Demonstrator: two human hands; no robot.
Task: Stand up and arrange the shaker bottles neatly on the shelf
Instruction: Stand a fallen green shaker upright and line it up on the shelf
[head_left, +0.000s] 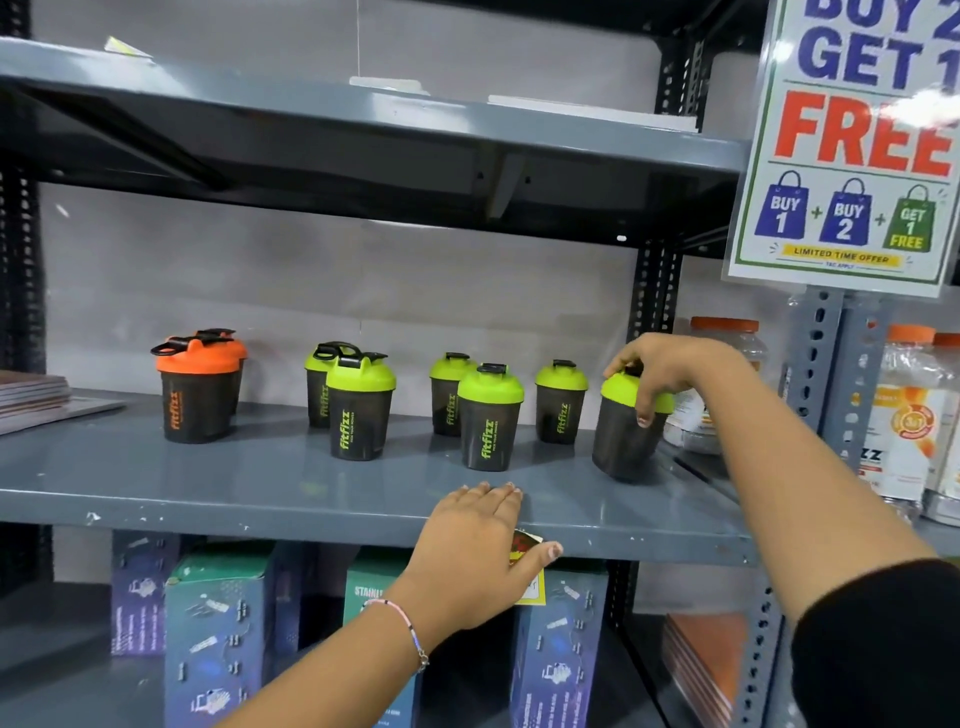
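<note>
Dark shaker bottles stand on the grey middle shelf (260, 478). Two orange-lidded shakers (195, 387) are at the left. Several green-lidded ones follow in pairs: one front bottle (358, 408), another front bottle (488, 418), and a back one (560, 402). My right hand (670, 366) grips the green lid of the rightmost shaker (623, 441), which tilts left at the shelf's right end. My left hand (480, 551) rests flat on the shelf's front edge, fingers straight, thumb over a price tag.
A sale sign (852, 140) hangs at the upper right on the grey upright. Orange-lidded jars (904, 405) fill the neighbouring shelf to the right. Blue boxes (218, 634) stand on the shelf below. Flat booklets (31, 395) lie at the far left.
</note>
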